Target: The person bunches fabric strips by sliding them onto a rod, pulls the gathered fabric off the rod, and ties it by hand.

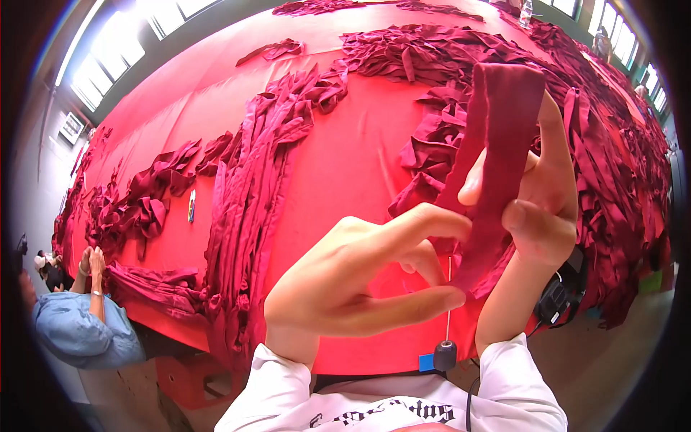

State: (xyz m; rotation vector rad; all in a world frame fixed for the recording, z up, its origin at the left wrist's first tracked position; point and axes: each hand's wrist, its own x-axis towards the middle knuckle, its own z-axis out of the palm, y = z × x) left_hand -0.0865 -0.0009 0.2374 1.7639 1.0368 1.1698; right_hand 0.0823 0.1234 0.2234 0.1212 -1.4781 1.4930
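Maroon folded strip of thin-looking cloth [507, 137] is held above the red-sheeted worktop [345, 165] | right hand's grip [548, 191] closed on it | left hand's grip [335, 270] half-spread at its lower end, hold cannot be told | judged light, limp, best pinched flat by its edges

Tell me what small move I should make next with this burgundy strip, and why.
Perhaps use your left hand to draw the burgundy strip gently straight: it folds over in a loop at the top, by your raised right hand, and your left fingertips are at its lower part.
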